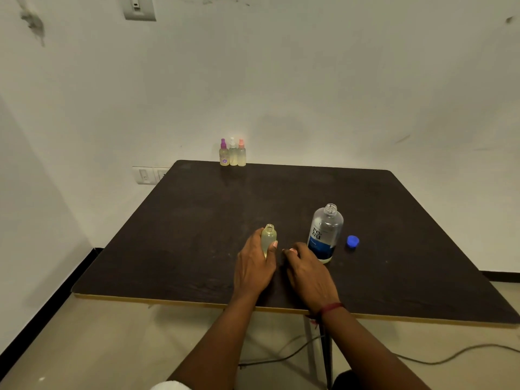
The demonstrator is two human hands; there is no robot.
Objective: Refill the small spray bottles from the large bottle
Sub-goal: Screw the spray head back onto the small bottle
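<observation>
The left hand (253, 266) clamps its fingers round the small uncapped yellowish plastic bottle (268, 237), best kept upright and steady on the dark desk (197, 235), while whether the right hand (308, 273) holds anything in its curled fingers cannot be told.

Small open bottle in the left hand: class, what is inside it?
Pale yellowish liquid shows through the small open bottle above the left hand; the hand covers its lower part, hiding the bottom.

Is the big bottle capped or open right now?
Open: the large bottle shows a bare threaded neck, and a blue cap lies on the table beside it.
</observation>
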